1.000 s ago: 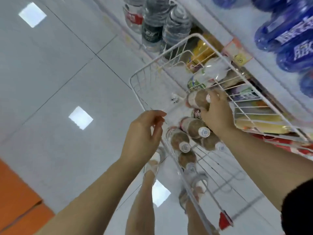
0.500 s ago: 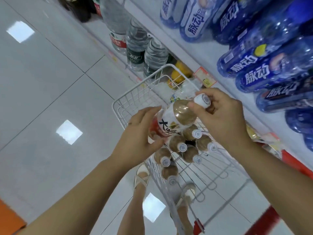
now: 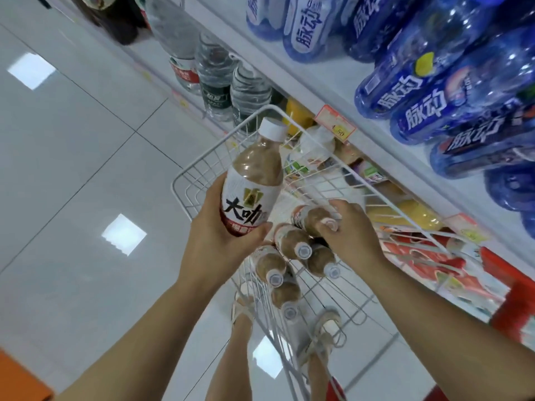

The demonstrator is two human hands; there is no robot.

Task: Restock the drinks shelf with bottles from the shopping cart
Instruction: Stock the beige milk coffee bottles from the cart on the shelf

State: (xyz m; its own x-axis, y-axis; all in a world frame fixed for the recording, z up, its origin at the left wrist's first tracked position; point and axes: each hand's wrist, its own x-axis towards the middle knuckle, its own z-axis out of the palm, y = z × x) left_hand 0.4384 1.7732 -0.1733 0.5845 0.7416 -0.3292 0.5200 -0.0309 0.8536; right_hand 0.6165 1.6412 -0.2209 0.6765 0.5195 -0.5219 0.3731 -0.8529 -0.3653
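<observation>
Floor [image 3: 86, 169]: large pale grey glossy tiles, with thin dark joints running diagonally across the view.
Light reflections [image 3: 124, 234]: three bright square patches on the tiles, well apart, at upper left, centre left and low centre.
Orange area [image 3: 17, 377]: bottom left corner, flat, straight-edged. Possibly coloured flooring or a mat; not clear.
Shelf [image 3: 318, 75]: white, tiered, along the right side, boards running diagonally.
Price tag [image 3: 335, 122]: red-bordered, on the Shelf front edge.
Red base panel [image 3: 518, 296]: lower right.
</observation>
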